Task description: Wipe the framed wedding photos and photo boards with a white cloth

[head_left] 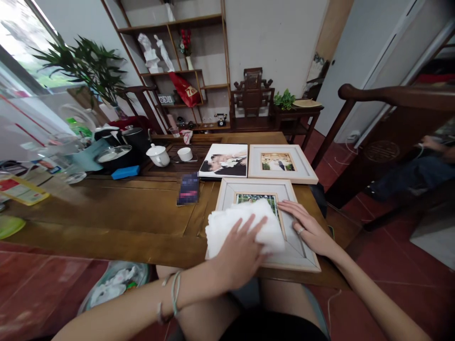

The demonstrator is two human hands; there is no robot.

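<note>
Frame [293, 252]: pale wood rim, wide light-grey border, thin wood strip round the photo. Lies flat, face up, right of centre on the near side, roughly square-on. Photo [245, 196]: green foliage visible along its far edge, rest mostly hidden. Cloth [224, 228]: white, soft, uneven edges, spread flat and a bit rumpled. Sits on the frame's left and middle, over most of the photo, slightly past the left rim.
</note>
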